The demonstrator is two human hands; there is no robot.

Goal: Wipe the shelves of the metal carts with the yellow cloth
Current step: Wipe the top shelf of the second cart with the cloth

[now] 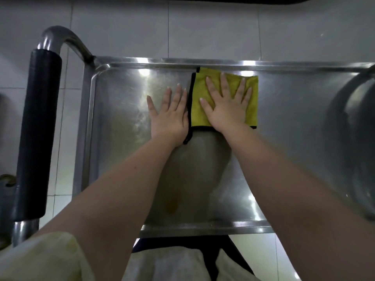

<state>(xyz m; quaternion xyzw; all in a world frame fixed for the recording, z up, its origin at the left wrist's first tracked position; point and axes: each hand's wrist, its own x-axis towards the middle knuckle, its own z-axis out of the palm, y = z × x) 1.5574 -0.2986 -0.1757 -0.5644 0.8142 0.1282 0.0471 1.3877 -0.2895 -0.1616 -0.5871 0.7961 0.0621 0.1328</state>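
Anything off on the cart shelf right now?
Only a yellowish patch on the shelf near the front edge: a stain or a reflection, can't tell. Cloth lies flat under the right hand.

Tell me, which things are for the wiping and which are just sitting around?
For the job: yellow cloth, cart shelf, right hand flat on the cloth, left hand flat on the shelf beside it.
Just there: black padded handle, round metal vessel at the right, tiled floor.
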